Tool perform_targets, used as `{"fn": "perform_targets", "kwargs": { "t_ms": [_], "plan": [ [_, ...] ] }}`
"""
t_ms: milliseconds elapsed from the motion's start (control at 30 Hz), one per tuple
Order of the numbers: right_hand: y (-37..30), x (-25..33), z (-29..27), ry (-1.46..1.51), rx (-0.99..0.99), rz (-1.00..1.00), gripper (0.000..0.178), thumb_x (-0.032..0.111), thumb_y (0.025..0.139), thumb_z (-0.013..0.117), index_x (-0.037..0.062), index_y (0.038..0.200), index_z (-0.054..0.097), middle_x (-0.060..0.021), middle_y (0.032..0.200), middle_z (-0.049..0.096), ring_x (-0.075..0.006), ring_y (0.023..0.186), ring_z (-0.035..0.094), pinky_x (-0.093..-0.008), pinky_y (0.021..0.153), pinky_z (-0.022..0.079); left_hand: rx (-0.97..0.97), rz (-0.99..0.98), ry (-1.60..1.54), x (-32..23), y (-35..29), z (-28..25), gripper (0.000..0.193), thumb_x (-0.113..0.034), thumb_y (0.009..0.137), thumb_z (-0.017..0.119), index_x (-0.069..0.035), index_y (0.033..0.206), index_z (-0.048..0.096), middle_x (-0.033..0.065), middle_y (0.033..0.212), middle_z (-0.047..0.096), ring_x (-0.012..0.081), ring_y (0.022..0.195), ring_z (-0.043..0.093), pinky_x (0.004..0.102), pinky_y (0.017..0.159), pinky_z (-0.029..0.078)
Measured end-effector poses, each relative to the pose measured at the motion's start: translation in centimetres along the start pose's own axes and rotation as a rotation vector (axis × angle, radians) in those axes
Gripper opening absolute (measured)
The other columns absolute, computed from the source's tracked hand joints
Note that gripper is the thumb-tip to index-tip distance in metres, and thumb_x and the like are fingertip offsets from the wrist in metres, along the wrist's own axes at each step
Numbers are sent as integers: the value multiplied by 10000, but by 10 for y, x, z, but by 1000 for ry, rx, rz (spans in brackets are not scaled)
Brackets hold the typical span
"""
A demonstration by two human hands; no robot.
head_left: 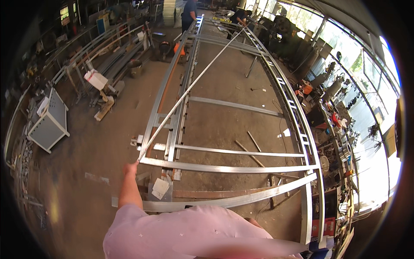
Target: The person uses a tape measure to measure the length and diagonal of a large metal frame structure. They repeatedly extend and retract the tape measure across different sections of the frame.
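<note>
My left hand (131, 168) is closed at the near left corner of a large metal frame (224, 166). It grips the end of a long, thin, pale strip, by its look a measuring tape (196, 82). The tape runs taut and diagonally over the frame to its far right corner. There a person in dark clothes (238, 17) bends with a hand near the tape's other end. My right hand does not show; a pinkish blur covers part of the lower edge.
Below the frame lie steel rails and a curved near bar (241, 197). A grey cabinet-like box (49, 121) stands at left, near racks of metal bars (112, 64). A second person (189, 15) stands at the far end. Cluttered shelves and tools (334, 116) line the right side.
</note>
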State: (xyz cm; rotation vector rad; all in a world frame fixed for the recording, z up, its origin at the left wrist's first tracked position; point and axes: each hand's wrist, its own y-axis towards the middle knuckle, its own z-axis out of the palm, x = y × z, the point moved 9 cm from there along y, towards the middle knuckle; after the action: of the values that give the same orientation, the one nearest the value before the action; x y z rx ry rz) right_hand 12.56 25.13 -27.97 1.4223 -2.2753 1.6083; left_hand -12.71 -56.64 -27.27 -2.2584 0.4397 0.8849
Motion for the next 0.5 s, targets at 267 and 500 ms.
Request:
{"fn": "perform_targets", "kwargs": {
  "t_ms": [267, 500],
  "plan": [
    [-5, 11, 10, -105, 39, -17, 608, 559, 873, 692, 119, 1293, 723, -181, 1308, 694, -329, 1222, 666, -385, 1043, 511, -66, 102, 158, -20, 2, -13, 578, -406, 762, 890, 113, 965, 737, 265, 955, 750, 329, 865, 738, 474, 739, 549],
    [-8, -17, 22, -79, 14, 40, 578, 559, 859, 694, 141, 1254, 745, -180, 1267, 712, -325, 1221, 665, -381, 1051, 512, -194, 387, 548, -184, -92, -10, 598, -558, 803, 786, -15, 1055, 772, 231, 1115, 742, 404, 1075, 710, 492, 865, 567]
  ]
}}
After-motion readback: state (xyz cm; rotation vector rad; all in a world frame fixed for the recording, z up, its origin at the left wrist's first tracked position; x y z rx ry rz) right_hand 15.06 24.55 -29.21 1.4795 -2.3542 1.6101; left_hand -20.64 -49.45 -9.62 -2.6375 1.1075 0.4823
